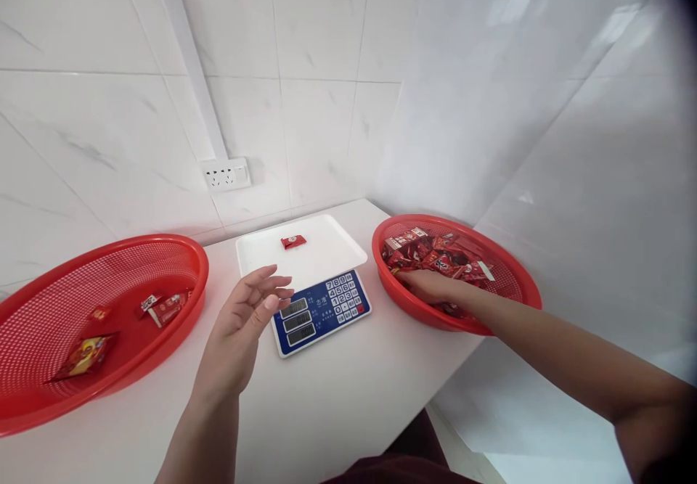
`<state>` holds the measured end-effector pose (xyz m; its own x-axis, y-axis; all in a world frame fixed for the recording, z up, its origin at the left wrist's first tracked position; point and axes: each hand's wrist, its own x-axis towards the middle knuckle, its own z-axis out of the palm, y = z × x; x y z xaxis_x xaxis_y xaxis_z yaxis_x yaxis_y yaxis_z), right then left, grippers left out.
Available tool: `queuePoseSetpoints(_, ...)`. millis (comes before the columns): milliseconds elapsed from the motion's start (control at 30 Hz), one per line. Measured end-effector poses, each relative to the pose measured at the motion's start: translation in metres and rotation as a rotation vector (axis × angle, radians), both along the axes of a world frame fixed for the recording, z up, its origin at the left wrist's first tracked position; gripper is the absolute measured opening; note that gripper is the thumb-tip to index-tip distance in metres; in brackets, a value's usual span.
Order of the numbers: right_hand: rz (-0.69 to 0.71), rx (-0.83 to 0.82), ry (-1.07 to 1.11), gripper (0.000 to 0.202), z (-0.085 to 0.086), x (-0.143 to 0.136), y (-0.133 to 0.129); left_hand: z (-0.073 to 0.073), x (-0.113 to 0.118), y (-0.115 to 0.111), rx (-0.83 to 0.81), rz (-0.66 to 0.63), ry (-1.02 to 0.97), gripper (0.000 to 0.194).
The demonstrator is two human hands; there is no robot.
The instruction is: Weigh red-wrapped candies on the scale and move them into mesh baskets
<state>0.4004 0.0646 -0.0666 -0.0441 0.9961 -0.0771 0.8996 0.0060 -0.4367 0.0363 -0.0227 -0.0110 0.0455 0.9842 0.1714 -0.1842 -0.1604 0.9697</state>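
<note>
My left hand (pixel 247 317) hovers over the near left part of the digital scale (pixel 321 313), fingers apart and holding nothing. A small red packet (pixel 293 242) lies on the scale's white pan (pixel 332 244). At the right, my right hand (pixel 428 286) reaches into a red plastic basket (pixel 523 288) with many red snack packets (pixel 446 255) in it. Its fingers are down among the packets and hidden, so what they grip does not show. The scale has a blue keypad panel with three small displays.
Another red basket (pixel 199 273) stands at the left with several packets inside, one of them red and yellow (pixel 87 355). All stand on a white table (pixel 305 419) against a tiled wall. A power socket (pixel 226 174) is on the wall behind.
</note>
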Motion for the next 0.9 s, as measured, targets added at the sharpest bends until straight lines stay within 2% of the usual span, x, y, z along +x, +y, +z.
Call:
queuePoseSetpoints(133,0.060,-0.146,-0.050,0.020,0.016,0.015,0.014,0.004,-0.008,0.003,-0.001,0.052,-0.036,0.039)
queuePoseSetpoints(233,0.031,-0.147,-0.045,0.012,0.032,0.027,0.019,0.004,-0.013,0.005,0.001,0.042,-0.071,0.036)
queuePoseSetpoints(367,-0.017,-0.151,-0.003,0.017,0.050,0.034,0.019,0.002,-0.018,0.007,0.014,0.022,-0.081,0.031)
queuePoseSetpoints(467,-0.016,-0.138,0.002,0.023,0.056,0.035,0.018,0.001,-0.018,0.008,0.018,0.008,-0.073,0.031)
queuePoseSetpoints(567,0.046,-0.179,-0.020,0.028,0.053,0.033,0.020,0.001,-0.017,0.008,0.017,-0.005,-0.054,0.031)
queuePoseSetpoints(700,0.146,-0.154,-0.024,0.016,0.037,0.021,0.029,0.001,-0.016,0.008,0.017,-0.018,-0.037,0.031)
queuePoseSetpoints(800,0.172,-0.082,-0.050,0.044,0.022,0.011,0.038,0.000,-0.016,0.007,0.014,-0.021,-0.029,0.031)
queuePoseSetpoints(900,0.136,0.009,-0.086,0.051,0.008,0.007,0.045,0.000,-0.017,0.006,0.015,-0.034,-0.024,0.030)
